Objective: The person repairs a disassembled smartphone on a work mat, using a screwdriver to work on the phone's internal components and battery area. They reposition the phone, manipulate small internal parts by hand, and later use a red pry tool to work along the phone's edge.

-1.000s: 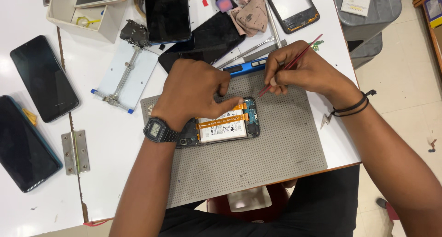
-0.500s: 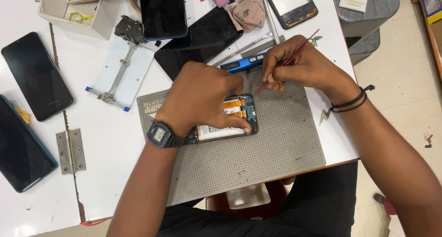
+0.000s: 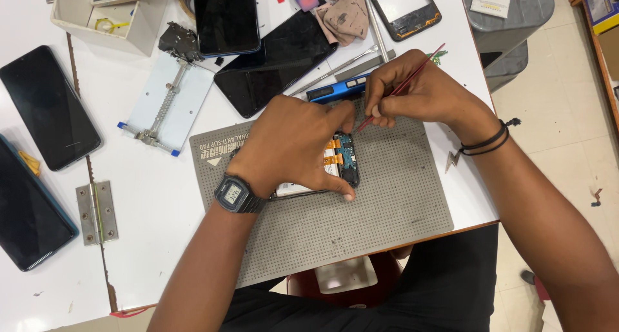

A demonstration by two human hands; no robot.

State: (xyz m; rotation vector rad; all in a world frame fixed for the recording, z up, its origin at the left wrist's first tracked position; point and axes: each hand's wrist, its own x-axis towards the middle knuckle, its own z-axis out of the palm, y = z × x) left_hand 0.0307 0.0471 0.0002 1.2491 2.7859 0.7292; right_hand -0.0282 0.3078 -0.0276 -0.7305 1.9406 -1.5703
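— Two hands are crowding the opened phone (image 3: 340, 161) on the grey mat (image 3: 387, 203), near the bench's front edge.

— Left hand (image 3: 293, 142) is pinning it; right hand (image 3: 412, 93) is pinching a thin red tool (image 3: 403, 86), risking slipping onto the orange flex.

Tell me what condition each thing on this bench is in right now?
Opened phone: back off, insides showing, lying on the grey mat.
Left hand: pressing the phone down, fingers around its edge.
Right hand: gripping a thin red tool, tip at the phone.
Black phones: screens dark, lying flat.
Metal hinge: folded open, flat.
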